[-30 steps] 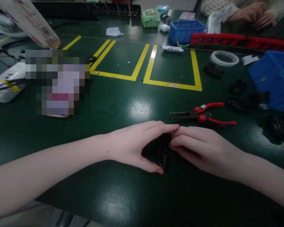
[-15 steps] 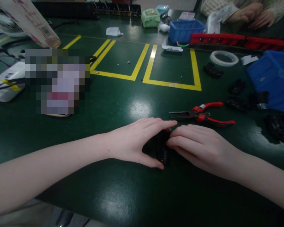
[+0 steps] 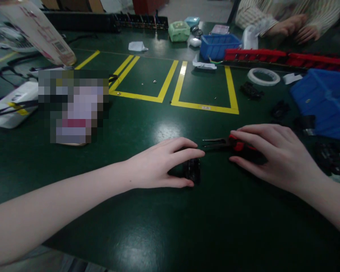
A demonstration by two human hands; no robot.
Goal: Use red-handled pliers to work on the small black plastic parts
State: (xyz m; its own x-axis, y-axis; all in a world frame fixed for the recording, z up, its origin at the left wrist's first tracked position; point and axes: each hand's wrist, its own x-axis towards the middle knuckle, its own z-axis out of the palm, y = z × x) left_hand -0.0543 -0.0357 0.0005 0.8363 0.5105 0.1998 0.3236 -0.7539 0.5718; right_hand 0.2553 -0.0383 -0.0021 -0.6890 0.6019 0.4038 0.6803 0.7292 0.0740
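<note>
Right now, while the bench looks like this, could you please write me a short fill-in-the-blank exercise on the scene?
1. The left hand has a small part between thumb and fingers, coloured ____.
2. The right hand is at the pliers, whose tips point to the picture's ____ side.
3. The lines marked on the table are ____.
4. The white ring near the large blue bin is a roll of ____.

Missing words: black; left; yellow; tape.
</note>
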